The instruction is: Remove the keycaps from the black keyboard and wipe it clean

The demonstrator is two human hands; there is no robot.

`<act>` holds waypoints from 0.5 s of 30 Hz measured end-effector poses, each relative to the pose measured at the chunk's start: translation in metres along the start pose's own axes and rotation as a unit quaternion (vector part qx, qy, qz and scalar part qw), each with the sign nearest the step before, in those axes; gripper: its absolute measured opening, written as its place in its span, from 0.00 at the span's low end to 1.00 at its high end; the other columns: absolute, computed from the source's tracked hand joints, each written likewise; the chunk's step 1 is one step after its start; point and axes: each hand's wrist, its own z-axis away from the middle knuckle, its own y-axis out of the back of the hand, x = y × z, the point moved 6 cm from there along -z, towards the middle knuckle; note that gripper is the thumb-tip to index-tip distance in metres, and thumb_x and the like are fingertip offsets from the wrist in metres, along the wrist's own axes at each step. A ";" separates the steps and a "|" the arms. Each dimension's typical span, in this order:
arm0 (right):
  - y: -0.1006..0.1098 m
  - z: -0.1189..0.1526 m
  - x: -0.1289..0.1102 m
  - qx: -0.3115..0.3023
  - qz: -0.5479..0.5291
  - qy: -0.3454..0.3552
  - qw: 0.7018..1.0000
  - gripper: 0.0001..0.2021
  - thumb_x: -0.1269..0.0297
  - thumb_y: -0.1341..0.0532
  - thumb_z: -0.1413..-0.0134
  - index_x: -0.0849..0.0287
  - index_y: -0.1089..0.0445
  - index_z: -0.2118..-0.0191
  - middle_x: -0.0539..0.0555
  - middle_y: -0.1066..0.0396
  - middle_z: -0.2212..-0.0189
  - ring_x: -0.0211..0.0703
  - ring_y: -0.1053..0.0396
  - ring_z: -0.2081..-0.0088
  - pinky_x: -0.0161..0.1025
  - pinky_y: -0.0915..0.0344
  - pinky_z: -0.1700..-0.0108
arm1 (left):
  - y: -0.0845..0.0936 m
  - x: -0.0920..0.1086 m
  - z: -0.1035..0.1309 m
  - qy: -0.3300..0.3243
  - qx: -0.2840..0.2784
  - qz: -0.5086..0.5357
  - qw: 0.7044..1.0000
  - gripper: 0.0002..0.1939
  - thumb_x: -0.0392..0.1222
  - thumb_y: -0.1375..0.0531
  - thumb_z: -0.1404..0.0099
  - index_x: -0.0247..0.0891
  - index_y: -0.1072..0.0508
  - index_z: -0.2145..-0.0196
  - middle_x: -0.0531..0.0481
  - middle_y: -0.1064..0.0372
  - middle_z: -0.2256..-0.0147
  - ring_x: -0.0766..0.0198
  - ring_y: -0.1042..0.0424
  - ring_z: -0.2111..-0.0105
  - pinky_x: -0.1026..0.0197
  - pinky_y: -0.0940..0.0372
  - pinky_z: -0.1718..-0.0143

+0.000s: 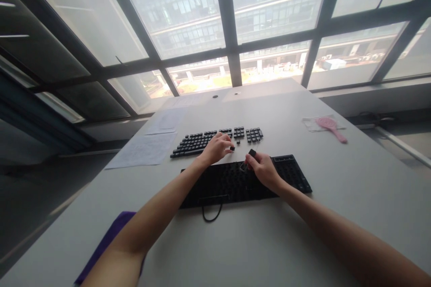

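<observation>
A black keyboard base [215, 184], its keycaps off over most of what shows, lies across the desk in front of me. Beyond it, loose black keycaps [190, 143] are laid out in rows like a keyboard. My left hand [217, 148] is above the gap between base and rows, pinching a small black keycap [232, 148] at its fingertips. Over the base's right half, my right hand [262, 168] grips a keycap puller [252, 153] with a dark handle and thin wire loops. Whether the wires touch the base I cannot tell. Single keycap [238, 142] lies near the left fingertips.
White desk [353, 197] extends toward large windows. Sheets of paper [144, 149] lie at the left. A pink hairbrush [332, 128] rests on a clear wrapper at the right. Purple cloth [107, 242] is by my left forearm. A black cable [212, 219] loops out from the base's near edge.
</observation>
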 end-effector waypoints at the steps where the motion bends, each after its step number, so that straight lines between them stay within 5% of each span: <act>1: 0.000 0.000 0.000 -0.002 -0.002 0.000 1.000 0.19 0.52 0.43 0.40 0.61 0.30 0.75 0.50 0.34 0.81 0.39 0.38 0.77 0.35 0.43 0.72 | -0.001 -0.001 -0.001 0.002 -0.001 0.000 1.000 0.07 0.40 0.36 0.37 0.44 0.19 0.61 0.47 0.30 0.57 0.55 0.36 0.56 0.53 0.39 0.49; 11: 0.000 0.000 0.000 -0.004 0.004 -0.002 1.000 0.19 0.52 0.43 0.40 0.61 0.29 0.75 0.50 0.33 0.81 0.39 0.37 0.77 0.36 0.42 0.72 | -0.003 0.001 -0.005 -0.005 -0.032 -0.015 0.999 0.09 0.45 0.34 0.38 0.41 0.20 0.61 0.46 0.28 0.66 0.55 0.35 0.59 0.55 0.40 0.53; 15: 0.000 0.000 -0.002 -0.002 0.006 -0.001 1.000 0.19 0.53 0.43 0.40 0.61 0.29 0.75 0.50 0.33 0.81 0.39 0.37 0.77 0.35 0.42 0.72 | 0.007 0.003 -0.006 -0.034 -0.031 -0.011 0.999 0.14 0.41 0.32 0.40 0.41 0.22 0.55 0.46 0.28 0.61 0.56 0.35 0.57 0.56 0.40 0.52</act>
